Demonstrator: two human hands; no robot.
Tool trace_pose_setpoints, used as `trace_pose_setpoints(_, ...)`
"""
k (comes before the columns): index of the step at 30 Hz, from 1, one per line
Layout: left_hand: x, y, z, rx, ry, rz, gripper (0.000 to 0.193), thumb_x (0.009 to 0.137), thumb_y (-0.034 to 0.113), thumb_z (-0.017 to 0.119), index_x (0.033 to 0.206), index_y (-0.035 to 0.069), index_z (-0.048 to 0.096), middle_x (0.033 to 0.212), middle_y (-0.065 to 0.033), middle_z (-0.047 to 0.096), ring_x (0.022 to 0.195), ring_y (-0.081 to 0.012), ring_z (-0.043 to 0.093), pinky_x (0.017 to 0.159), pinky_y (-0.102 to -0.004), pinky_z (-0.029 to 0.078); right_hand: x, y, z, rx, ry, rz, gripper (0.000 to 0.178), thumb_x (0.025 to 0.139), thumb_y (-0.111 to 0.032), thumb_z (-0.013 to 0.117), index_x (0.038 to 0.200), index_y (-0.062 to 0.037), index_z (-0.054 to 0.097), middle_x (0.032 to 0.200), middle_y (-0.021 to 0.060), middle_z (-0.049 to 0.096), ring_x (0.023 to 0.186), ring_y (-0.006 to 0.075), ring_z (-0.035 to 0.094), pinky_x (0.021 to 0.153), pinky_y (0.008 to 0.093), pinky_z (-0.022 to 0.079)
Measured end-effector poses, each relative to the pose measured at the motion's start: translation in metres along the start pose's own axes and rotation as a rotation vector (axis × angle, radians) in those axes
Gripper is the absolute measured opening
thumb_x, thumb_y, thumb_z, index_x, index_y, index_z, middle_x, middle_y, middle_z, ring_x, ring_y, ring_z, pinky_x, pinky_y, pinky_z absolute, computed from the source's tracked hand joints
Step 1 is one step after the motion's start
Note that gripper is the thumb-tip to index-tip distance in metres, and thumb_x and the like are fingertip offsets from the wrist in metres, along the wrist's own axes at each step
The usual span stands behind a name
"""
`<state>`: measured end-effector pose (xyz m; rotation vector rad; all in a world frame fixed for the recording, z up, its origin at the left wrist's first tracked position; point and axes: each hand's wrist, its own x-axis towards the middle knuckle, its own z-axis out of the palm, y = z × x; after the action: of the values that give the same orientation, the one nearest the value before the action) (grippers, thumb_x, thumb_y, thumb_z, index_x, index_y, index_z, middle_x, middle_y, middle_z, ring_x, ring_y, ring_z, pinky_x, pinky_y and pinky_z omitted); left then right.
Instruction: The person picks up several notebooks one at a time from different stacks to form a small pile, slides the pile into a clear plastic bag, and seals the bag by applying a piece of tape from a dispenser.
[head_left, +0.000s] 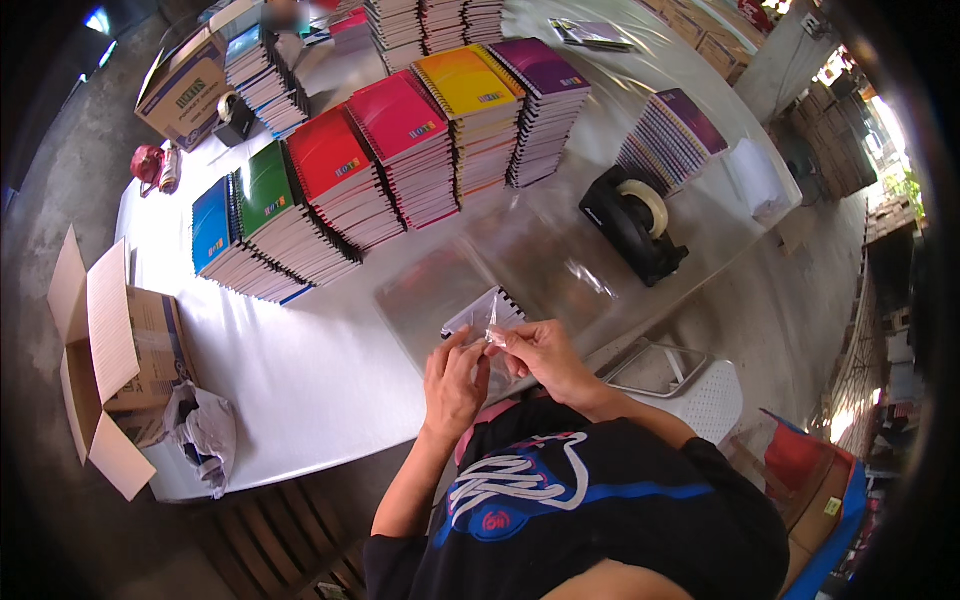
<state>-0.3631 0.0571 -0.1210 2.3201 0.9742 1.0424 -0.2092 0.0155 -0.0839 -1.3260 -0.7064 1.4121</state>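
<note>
A small spiral notebook [482, 312] with a whitish face and black binding lies at the table's near edge, with clear plastic film over it. My right hand [545, 358] pinches a gathered bit of clear plastic wrap [494, 325] at the notebook's near side. Close beside it, my left hand [458, 382] has its fingers bent and closed on the near edge of the same wrap. The fingertips of both hands almost meet. Flat clear plastic sleeves [420, 290] spread over the tabletop beyond the notebook.
Tall stacks of spiral notebooks [400, 125] in several colours form a row ahead. To the right are a black tape dispenser [622, 225] and a leaning purple notebook stack [672, 140]. An open cardboard box [110, 345] is at left; a white chair [700, 395] sits near right.
</note>
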Motion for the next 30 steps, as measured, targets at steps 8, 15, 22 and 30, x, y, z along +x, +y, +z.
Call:
trace_pose_setpoints(8, 0.001, -0.013, -0.009, 0.133, -0.107, 0.199, 0.046, 0.072, 0.007, 0.069, 0.116, 0.012, 0.058, 0.109, -0.0092, 0.058, 0.104, -0.026, 0.056, 0.078, -0.0372, 0.043, 0.004, 0.036, 0.003, -0.049, 0.182, 0.061, 0.031, 0.089, -0.024, 0.063, 0.072, 0.0007, 0.07, 0.057, 0.0023, 0.057, 0.046, 0.0053, 0.045, 0.041, 0.0218, 0.034)
trace_pose_setpoints(15, 0.019, 0.002, -0.027, 0.314, -0.093, 0.155, 0.065, 0.067, 0.012, 0.075, 0.127, 0.025, 0.055, 0.124, -0.0164, 0.047, 0.11, -0.0287, 0.052, 0.084, -0.0388, 0.043, 0.002, 0.05, 0.002, -0.164, 0.232, -0.063, 0.042, 0.082, -0.039, 0.07, 0.062, -0.0024, 0.067, 0.045, 0.0005, 0.05, 0.041, 0.0071, 0.047, 0.042, 0.0227, 0.036)
trace_pose_setpoints(22, 0.024, -0.024, -0.022, -0.295, -0.365, -0.139, 0.07, 0.064, 0.001, 0.073, 0.128, 0.02, 0.052, 0.123, -0.0179, 0.048, 0.109, -0.0348, 0.053, 0.085, -0.0413, 0.049, 0.012, 0.095, -0.021, -0.53, 0.362, -0.004, 0.042, 0.079, -0.043, 0.072, 0.06, -0.0052, 0.066, 0.051, 0.0034, 0.058, 0.045, 0.0122, 0.054, 0.048, 0.0262, 0.043)
trace_pose_setpoints(30, 0.022, 0.014, -0.029, -0.028, -0.375, 0.645, 0.079, 0.059, 0.006, 0.077, 0.129, 0.03, 0.048, 0.132, -0.0092, 0.048, 0.128, -0.0309, 0.042, 0.103, -0.0516, 0.035, -0.022, 0.017, -0.054, 0.635, -0.126, 0.182, 0.053, 0.083, -0.029, 0.07, 0.126, -0.0062, 0.05, 0.117, 0.0078, 0.058, 0.098, 0.0184, 0.06, 0.078, 0.0315, 0.052)
